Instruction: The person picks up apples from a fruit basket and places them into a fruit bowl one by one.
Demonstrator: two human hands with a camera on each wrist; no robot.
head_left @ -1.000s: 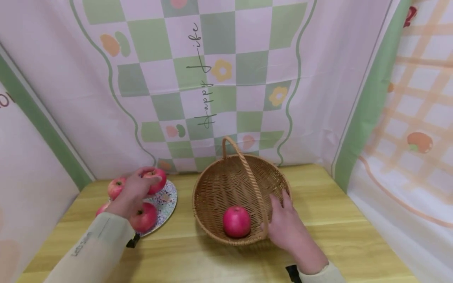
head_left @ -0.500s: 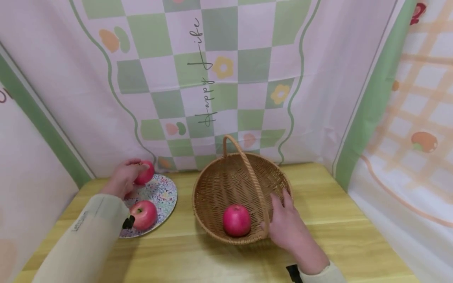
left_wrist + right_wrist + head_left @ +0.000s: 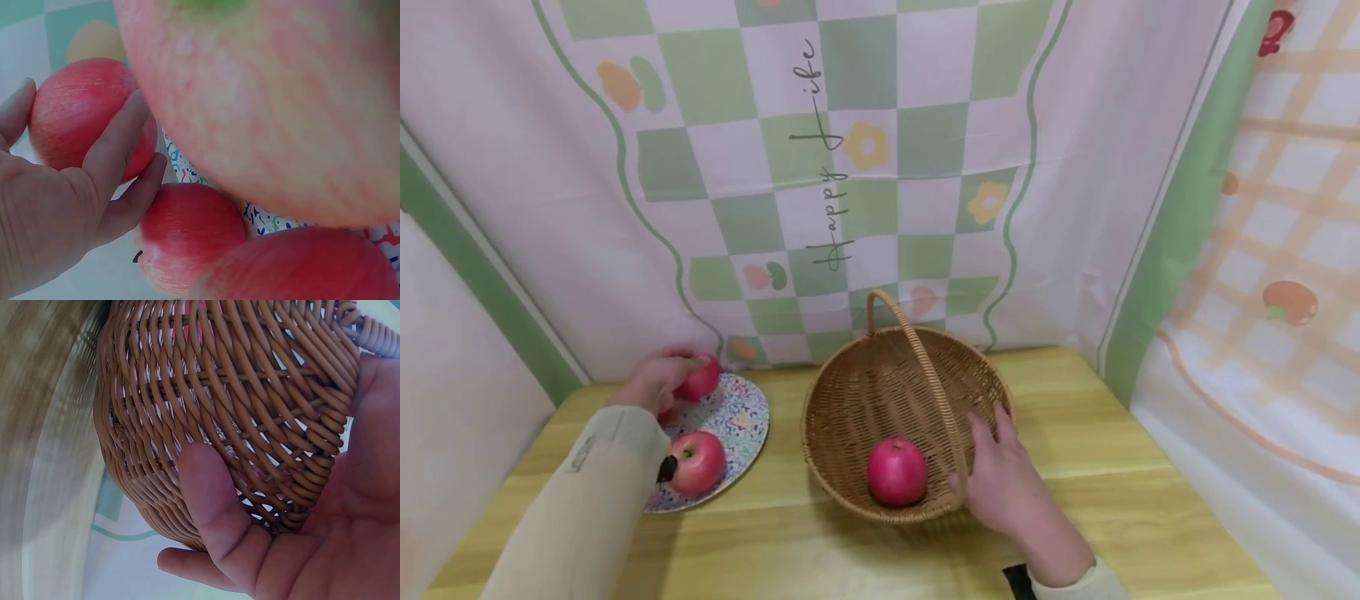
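Observation:
My left hand holds a red apple at the far side of a speckled round plate. In the left wrist view, thumb and fingers curve round that apple. Another apple sits below the fingers, and a larger-looking one fills the upper right. On the plate's near side lies an apple. My right hand grips the right rim of a wicker basket, with fingers on both sides of its wall. One apple rests inside the basket.
The basket's arched handle rises over its opening. Both plate and basket stand on a wooden table. A checkered cloth hangs close behind them, with more cloth at both sides.
My left hand has shifted left over the plate with the apple in its grip, uncovering more of the plate. The right hand and basket stay in place.

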